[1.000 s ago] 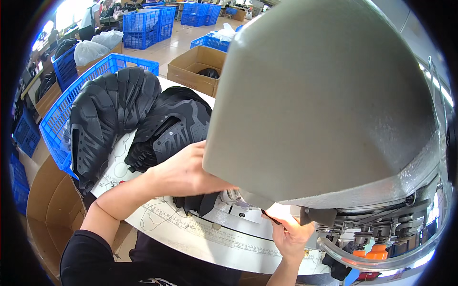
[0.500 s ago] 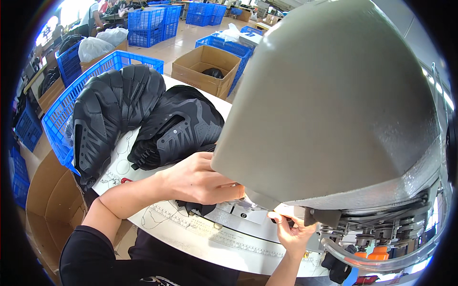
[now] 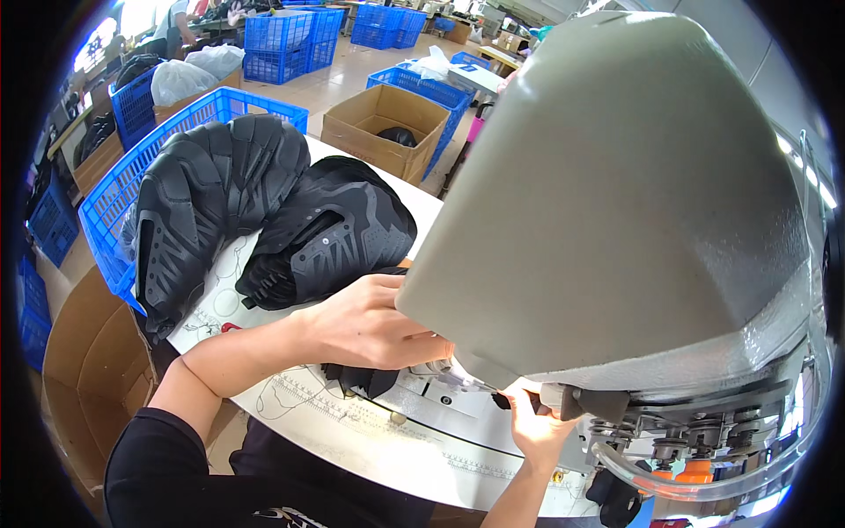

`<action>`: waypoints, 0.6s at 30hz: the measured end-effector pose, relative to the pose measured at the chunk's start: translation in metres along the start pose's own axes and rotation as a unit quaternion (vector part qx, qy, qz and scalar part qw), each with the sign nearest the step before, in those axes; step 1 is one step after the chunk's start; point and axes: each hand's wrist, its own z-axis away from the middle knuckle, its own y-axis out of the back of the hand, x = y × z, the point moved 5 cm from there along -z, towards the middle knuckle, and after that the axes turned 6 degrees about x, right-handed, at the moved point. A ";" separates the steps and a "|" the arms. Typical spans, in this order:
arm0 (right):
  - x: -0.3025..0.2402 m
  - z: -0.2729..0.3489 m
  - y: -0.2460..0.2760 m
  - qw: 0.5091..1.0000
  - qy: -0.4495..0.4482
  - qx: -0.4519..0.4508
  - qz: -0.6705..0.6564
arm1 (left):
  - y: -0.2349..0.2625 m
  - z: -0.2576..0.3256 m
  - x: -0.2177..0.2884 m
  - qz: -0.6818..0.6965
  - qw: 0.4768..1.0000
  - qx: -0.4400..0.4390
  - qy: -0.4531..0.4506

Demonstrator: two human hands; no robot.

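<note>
A large grey-beige sewing machine head looms over the work and hides much of it. My left hand is closed beside the machine's lower edge, its fingers bent around a black shoe upper whose ragged edge shows below the hand. On the other side of the needle area, my right hand pinches a small dark edge, seemingly of the same upper; the fingertips are partly covered. Further left on the white table, two curved stacks of black shoe uppers lie side by side.
Behind the stacks stands a blue plastic crate. Cardboard boxes stand beyond the table and at the lower left. Printed rulers and loose threads mark the tabletop. At right, a clear curved tube runs below the machine's pulleys. A person works far back.
My right hand has shifted slightly, its thumb and fingers now closer under the machine's edge. My left hand stays nearly in place. The whole view has tilted a little.
</note>
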 end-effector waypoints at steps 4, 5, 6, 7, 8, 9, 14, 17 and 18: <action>0.016 0.002 0.006 0.999 0.034 0.027 0.022 | -0.003 0.005 -0.003 -0.012 1.000 -0.010 0.004; 0.017 0.002 0.007 0.998 0.045 0.037 0.020 | -0.004 0.006 -0.004 -0.022 1.000 -0.014 0.005; 0.016 0.001 0.006 0.997 0.065 0.043 0.018 | -0.005 0.007 -0.005 -0.018 1.000 -0.015 0.004; 0.014 0.001 0.004 0.997 0.062 0.044 0.012 | -0.006 0.008 -0.005 -0.015 1.000 -0.020 0.003; 0.012 0.001 0.001 0.997 0.060 0.046 0.007 | -0.006 0.009 -0.006 -0.011 1.000 -0.025 0.001; 0.008 0.000 0.000 0.998 0.036 0.043 0.000 | -0.006 0.009 -0.006 -0.019 0.999 -0.030 0.002; -0.001 0.000 -0.002 0.999 0.025 0.015 0.013 | -0.008 0.009 -0.008 -0.009 0.999 -0.029 0.022; -0.004 -0.006 -0.001 0.999 0.036 0.006 0.010 | -0.007 0.010 -0.006 0.011 0.999 -0.025 0.037; -0.013 -0.006 -0.003 0.998 0.060 0.003 0.026 | -0.008 0.010 -0.007 0.012 0.998 -0.029 0.047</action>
